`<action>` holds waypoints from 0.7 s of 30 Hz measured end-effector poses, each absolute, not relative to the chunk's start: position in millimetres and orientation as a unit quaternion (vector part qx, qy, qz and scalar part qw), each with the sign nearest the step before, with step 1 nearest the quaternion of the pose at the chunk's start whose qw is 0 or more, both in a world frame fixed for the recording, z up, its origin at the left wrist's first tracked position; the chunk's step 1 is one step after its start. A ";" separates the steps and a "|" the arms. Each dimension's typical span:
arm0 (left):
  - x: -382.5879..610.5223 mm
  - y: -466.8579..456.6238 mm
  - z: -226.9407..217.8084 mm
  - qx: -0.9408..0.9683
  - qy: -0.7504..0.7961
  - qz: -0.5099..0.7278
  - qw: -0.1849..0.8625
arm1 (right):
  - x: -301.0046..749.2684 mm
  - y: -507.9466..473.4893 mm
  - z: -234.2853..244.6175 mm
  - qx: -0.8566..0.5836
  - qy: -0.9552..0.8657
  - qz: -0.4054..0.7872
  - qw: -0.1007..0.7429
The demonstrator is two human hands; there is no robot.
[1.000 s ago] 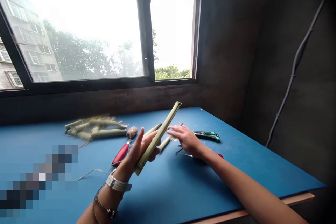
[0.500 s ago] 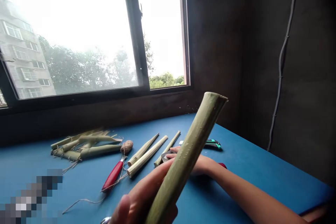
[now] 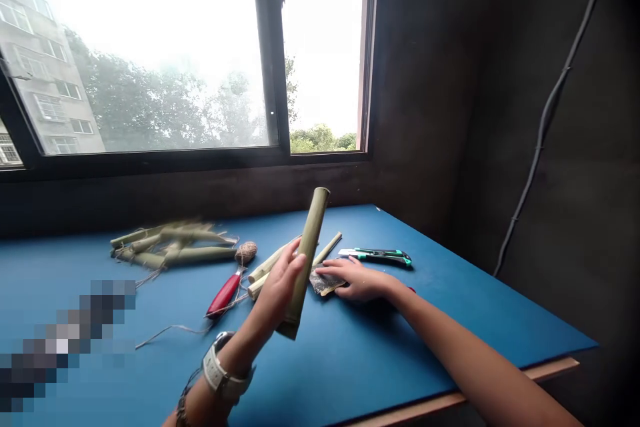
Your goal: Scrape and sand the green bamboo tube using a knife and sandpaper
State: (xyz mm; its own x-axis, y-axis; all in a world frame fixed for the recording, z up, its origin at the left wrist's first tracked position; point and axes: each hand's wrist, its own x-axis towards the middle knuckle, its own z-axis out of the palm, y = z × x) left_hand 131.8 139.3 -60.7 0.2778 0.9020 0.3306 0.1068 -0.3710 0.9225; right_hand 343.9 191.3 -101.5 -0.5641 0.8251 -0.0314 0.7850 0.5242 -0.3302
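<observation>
My left hand (image 3: pixel 280 287), with a watch on the wrist, grips a green bamboo tube (image 3: pixel 311 233) that tilts upright above the table. My right hand (image 3: pixel 357 278) reaches out low over the table, fingers stretched and apart. Its fingertips touch a small grey, speckled sheet with a pale edge (image 3: pixel 324 283); the kind of sheet is not clear. Behind the left hand lie pale peeled sticks (image 3: pixel 267 265), partly covered. A thinner stick (image 3: pixel 329 248) lies beyond the tube. Beyond the right hand rests a black and green utility knife (image 3: pixel 385 257) with its blade showing.
A red-handled tool (image 3: pixel 223 295) lies on the blue table (image 3: pixel 175 387) beside a ball of twine (image 3: pixel 246 253), with loose string trailing. Farther left is a tied bundle of green stalks (image 3: pixel 173 247). A bit of red shows behind the right wrist. The window (image 3: pixel 175 153) stands behind.
The bamboo tube has moved away from the camera, down toward the table, with my left hand around it. My right hand stays by the grey sheet. The view has shifted slightly.
</observation>
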 end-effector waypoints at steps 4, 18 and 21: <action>129.3 159.4 -79.5 0.787 0.465 0.364 0.180 | 346.1 194.8 -104.4 -0.455 -0.874 0.144 0.090; 123.6 159.1 -95.2 0.776 0.619 0.119 -0.012 | 359.8 205.6 -103.2 -0.382 -0.899 0.189 0.096; 126.2 159.9 -96.2 0.775 0.621 0.118 -0.018 | 357.8 203.9 -104.9 -0.385 -0.896 0.193 0.107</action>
